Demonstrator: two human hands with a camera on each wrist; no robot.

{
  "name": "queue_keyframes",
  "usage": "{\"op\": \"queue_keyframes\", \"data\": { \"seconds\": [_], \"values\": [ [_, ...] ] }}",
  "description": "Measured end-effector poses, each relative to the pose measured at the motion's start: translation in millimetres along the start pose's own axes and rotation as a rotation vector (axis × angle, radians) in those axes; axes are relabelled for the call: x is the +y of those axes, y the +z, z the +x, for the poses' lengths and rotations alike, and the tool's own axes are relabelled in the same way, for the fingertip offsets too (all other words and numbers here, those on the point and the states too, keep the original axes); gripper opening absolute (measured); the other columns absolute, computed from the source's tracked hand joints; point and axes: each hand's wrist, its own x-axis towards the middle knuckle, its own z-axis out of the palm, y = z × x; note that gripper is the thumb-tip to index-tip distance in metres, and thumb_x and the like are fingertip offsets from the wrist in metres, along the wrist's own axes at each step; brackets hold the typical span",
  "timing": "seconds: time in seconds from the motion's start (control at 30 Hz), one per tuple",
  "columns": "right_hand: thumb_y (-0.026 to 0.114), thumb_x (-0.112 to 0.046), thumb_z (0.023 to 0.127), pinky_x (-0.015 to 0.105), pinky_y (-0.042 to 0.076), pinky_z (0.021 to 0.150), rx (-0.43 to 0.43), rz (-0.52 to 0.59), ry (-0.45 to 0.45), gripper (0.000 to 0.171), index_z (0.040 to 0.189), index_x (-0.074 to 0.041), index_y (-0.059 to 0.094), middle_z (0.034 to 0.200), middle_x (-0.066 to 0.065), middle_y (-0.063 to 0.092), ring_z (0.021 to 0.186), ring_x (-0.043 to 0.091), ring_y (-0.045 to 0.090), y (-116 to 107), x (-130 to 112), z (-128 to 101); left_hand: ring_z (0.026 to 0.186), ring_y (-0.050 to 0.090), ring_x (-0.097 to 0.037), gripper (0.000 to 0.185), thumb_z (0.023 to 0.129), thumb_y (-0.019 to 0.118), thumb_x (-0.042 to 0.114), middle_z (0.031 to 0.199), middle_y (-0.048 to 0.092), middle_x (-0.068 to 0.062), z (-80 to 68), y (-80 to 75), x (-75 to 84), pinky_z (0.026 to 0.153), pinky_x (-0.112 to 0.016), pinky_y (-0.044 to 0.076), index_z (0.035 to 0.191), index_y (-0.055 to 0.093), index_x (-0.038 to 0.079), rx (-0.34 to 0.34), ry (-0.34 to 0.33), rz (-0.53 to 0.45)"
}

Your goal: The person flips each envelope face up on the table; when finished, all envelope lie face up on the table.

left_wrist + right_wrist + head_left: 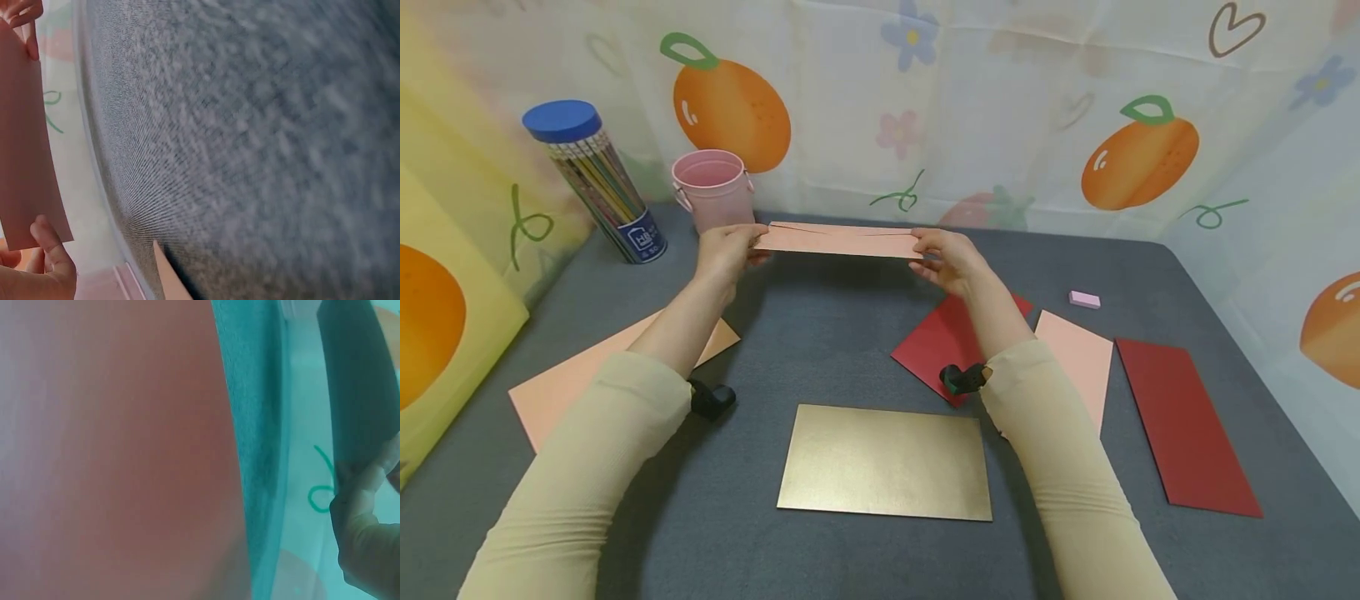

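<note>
In the head view both hands hold a long peach-pink folded paper (838, 240) level above the grey table (820, 333), near the back. My left hand (747, 247) pinches its left end and my right hand (927, 250) pinches its right end. The left wrist view shows the same paper (25, 144) with my left thumb (53, 250) on its near end and the other hand's fingers at the far end. In the right wrist view my right hand (365, 531) grips a dark strip (359, 381); a blurred reddish surface fills the rest.
A gold card (883, 462) lies at the front centre. Right of it lie a red sheet (936, 342), a peach sheet (1082, 358), a dark red envelope (1183, 425) and a small pink eraser (1084, 299). A peach sheet (572, 383), a pencil tube (598, 183) and a pink bucket (713, 187) are on the left.
</note>
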Motion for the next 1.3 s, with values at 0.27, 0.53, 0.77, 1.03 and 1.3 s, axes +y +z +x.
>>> {"op": "queue_keyframes", "data": {
  "seconds": [0.27,0.53,0.77,1.03,1.3],
  "values": [
    [0.061,0.001,0.093,0.019,0.057,0.064,0.103,0.032,-0.047,0.051,0.142,-0.009,0.05,0.126,0.006,0.054,0.08,0.016,0.056,11.3,6.7,5.9,0.065,0.053,0.001,0.049,0.093,0.052,0.0,0.112,0.049,-0.003,2.7,1.8,-5.5,0.069,-0.011,0.053,0.142,0.048,-0.003,-0.005,-0.004,0.096],
    [0.066,0.002,0.09,0.018,0.058,0.062,0.174,0.085,-0.051,0.041,0.13,0.0,0.059,0.095,0.001,0.057,0.078,0.012,0.059,16.9,14.6,14.2,0.067,0.053,0.003,0.044,0.093,0.061,0.003,0.098,0.047,0.004,7.7,4.0,-7.8,0.07,-0.008,0.052,0.136,0.053,-0.007,0.084,-0.043,0.031],
    [0.063,0.009,0.088,0.019,0.058,0.064,0.187,0.108,-0.007,0.045,0.132,-0.001,0.061,0.114,0.007,0.058,0.077,0.014,0.058,20.8,19.1,17.0,0.071,0.051,-0.001,0.042,0.091,0.058,-0.003,0.104,0.053,0.0,12.2,7.5,-6.6,0.069,-0.01,0.05,0.133,0.057,-0.006,0.139,-0.097,-0.04],
    [0.057,0.017,0.086,0.025,0.061,0.08,0.171,0.138,0.008,0.05,0.132,0.001,0.06,0.134,0.016,0.056,0.078,0.016,0.061,24.1,21.6,17.6,0.111,0.043,-0.015,0.05,0.084,0.05,-0.007,0.145,0.052,-0.01,17.4,8.4,-12.2,0.073,-0.02,0.046,0.133,0.06,-0.001,0.171,-0.127,0.104],
    [0.06,0.016,0.087,0.031,0.056,0.099,0.18,0.119,0.016,0.046,0.132,0.003,0.06,0.144,0.018,0.052,0.099,0.02,0.062,27.6,25.7,21.2,0.127,0.037,-0.023,0.049,0.087,0.046,-0.006,0.149,0.047,-0.013,15.2,6.7,-12.8,0.105,-0.031,0.037,0.134,0.06,0.001,0.186,-0.144,0.204]
  ]
}}
